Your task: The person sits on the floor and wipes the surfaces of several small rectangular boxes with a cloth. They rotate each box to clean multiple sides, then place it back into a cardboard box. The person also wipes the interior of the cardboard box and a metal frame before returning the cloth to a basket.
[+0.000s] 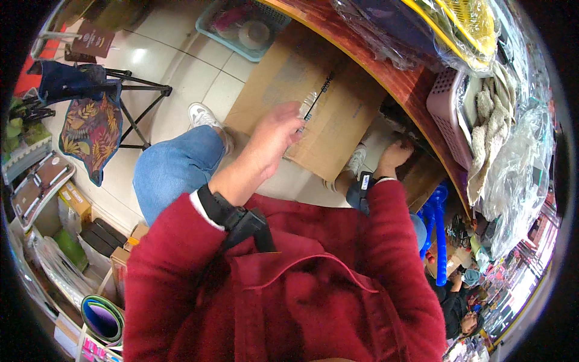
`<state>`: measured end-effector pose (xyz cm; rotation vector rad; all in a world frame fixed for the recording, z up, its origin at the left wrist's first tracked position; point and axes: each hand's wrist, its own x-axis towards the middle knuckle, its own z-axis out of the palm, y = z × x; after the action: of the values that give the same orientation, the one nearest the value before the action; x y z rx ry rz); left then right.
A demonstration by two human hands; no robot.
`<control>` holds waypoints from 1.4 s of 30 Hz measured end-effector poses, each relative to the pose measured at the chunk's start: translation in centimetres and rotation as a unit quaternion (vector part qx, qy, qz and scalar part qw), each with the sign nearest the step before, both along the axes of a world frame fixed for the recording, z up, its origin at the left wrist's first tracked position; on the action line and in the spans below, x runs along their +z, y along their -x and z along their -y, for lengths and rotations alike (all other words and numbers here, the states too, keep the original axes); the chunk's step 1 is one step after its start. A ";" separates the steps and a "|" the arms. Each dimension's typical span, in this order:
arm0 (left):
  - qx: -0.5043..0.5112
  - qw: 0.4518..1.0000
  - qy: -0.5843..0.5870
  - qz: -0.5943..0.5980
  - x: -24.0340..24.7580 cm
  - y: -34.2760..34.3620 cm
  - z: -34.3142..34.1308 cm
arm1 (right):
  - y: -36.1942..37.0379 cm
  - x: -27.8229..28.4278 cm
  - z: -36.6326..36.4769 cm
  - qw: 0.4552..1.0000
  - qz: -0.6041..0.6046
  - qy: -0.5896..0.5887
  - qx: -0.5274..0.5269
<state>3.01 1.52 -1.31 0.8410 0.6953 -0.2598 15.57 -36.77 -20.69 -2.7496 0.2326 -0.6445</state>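
A large brown cardboard box (pixel 338 130) stands on the floor between my feet, partly under a table. Over its top is my left hand (pixel 280 130), fingers curled in. At the fingertips lie a thin dark strip (pixel 318 96) and a pale, see-through piece (pixel 307 104). What the fingers grip, if anything, I cannot make out. My right hand (pixel 396 154) is to the right of the box, by the shadow under the table. Its fingers are dark and partly hidden. Beside that hand is another cardboard box (pixel 422 181).
The curved red-brown table edge (pixel 386 78) hangs over the boxes. On it stands a pink basket (pixel 449 111) with cloths and plastic bags. A light-blue basket (pixel 256 54) sits behind the box. A folding stool (pixel 93 130) stands left; blue plastic items (pixel 437 229) hang right.
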 end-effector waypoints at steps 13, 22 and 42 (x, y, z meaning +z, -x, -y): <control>0.040 0.992 -0.079 0.086 1.5 2.4 -2.1 | 5.4 10.1 -23.3 0.869 -0.204 0.009 0.450; 0.074 0.988 -0.037 0.130 3.1 3.8 -4.2 | 2.2 11.0 -25.3 0.876 -0.314 -0.024 0.366; 0.152 0.979 0.055 0.125 5.0 6.7 -9.9 | -10.8 4.8 -39.5 0.836 -0.286 -0.288 0.368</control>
<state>-3.64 11.42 3.68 0.6376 0.5588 0.0831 26.38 2.72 -15.86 -2.0925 -0.4343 0.4070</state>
